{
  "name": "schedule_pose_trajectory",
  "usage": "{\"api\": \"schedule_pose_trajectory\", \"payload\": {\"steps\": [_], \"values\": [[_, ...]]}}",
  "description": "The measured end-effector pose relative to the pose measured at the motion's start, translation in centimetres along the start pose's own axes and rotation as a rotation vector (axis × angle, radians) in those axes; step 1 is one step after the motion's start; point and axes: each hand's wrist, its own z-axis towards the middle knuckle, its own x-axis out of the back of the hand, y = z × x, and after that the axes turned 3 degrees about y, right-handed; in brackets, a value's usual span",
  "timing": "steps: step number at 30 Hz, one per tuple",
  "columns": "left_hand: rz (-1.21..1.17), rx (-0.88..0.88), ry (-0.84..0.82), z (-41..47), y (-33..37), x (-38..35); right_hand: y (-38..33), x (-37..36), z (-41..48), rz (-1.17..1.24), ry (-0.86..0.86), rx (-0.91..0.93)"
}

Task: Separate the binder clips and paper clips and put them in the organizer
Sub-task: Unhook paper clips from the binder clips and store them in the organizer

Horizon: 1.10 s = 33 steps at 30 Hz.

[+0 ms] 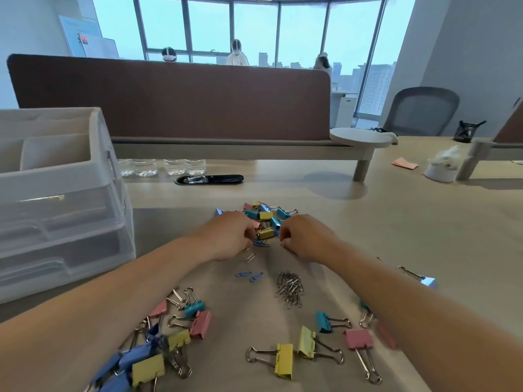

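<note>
Clips of two kinds are lying heaped in a mixed pile [267, 215] on the beige desk [396, 222]. The left hand [229, 239] is reaching into the pile's near left edge and the right hand [305, 239] into its near right edge. Both are showing knuckles up with fingers curling under, and a yellow binder clip [266, 233] is lying between them. The fingertips are hiding beneath the hands, so I cannot tell whether either hand is pinching a clip.

Just nearer than the pile, two blue paper clips [249, 275] are lying flat, and beside them a bundle of silver paper clips [290, 288] is sitting. Nearer still than the pile, loose binder clips [307, 342] in pink, yellow, teal and blue are lying scattered around both forearms. Well to the left of the pile, the translucent drawer organizer [56, 193] is standing. Far to the pile's right and nearer, a lone blue binder clip [427, 282] is lying apart.
</note>
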Motion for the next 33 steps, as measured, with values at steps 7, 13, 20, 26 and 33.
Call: {"api": "schedule_pose_trajectory", "payload": {"steps": [7, 13, 20, 26, 33], "values": [[0.035, 0.027, -0.069, -0.6, 0.2, -0.8, -1.7, -0.2, -0.5, 0.023, 0.019, 0.018], [0.034, 0.035, -0.057, -0.8, 0.7, -1.6, -2.0, 0.3, -0.7, 0.024, 0.042, 0.024], [-0.002, 0.018, -0.056, -0.6, 2.4, -1.9, -1.3, 0.9, -1.9, 0.018, 0.023, -0.013], [-0.061, -0.060, -0.115, -0.7, 4.4, -2.5, -0.2, 1.5, -3.1, 0.004, 0.002, -0.028], [-0.041, -0.110, -0.062, -1.3, 4.8, -2.1, 0.2, 1.2, -3.4, 0.023, -0.001, -0.067]]}}
